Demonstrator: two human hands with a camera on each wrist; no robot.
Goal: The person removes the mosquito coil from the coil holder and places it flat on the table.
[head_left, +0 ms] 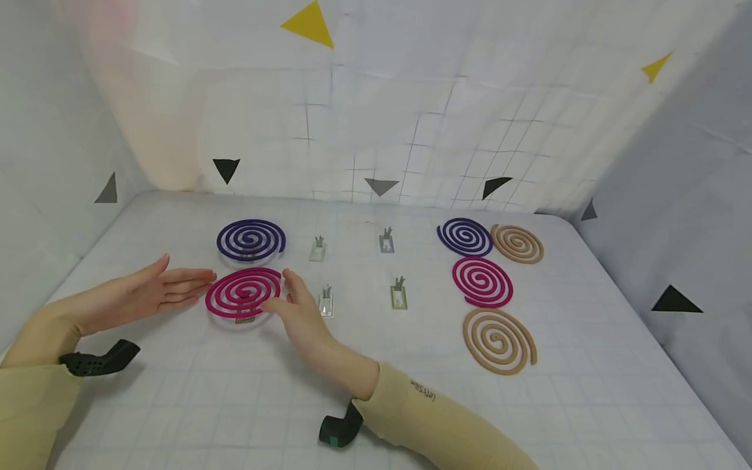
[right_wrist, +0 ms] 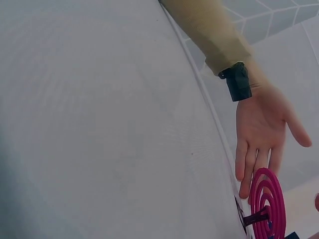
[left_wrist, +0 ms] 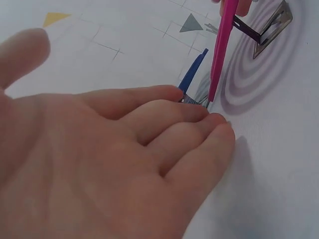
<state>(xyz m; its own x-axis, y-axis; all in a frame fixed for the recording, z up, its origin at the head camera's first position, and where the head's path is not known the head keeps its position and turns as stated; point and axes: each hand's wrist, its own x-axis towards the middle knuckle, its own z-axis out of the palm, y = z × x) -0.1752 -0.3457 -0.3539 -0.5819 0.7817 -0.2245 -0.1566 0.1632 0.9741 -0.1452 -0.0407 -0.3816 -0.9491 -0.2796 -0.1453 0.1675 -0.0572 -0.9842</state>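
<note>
A pink mosquito coil [head_left: 245, 294] sits level on a small metal stand [left_wrist: 271, 31], raised over the white table. My left hand [head_left: 154, 292] is held flat with straight fingers, its fingertips right at the coil's left rim. On the other side is my right hand [head_left: 305, 320], thumb and index finger spread around the coil's right rim, the thumb overlapping it in the head view. The right hand's other fingers are mostly hidden. Just behind, a dark blue coil [head_left: 251, 240] rests on its own stand, largely covered.
Several bare metal stands, including a near gold one [head_left: 399, 298] and a far grey one [head_left: 386, 243], are spread across the middle. At the right lie more coils: blue [head_left: 465, 237], pink [head_left: 482, 281] and tan [head_left: 497, 339]. White sheeting walls enclose the table.
</note>
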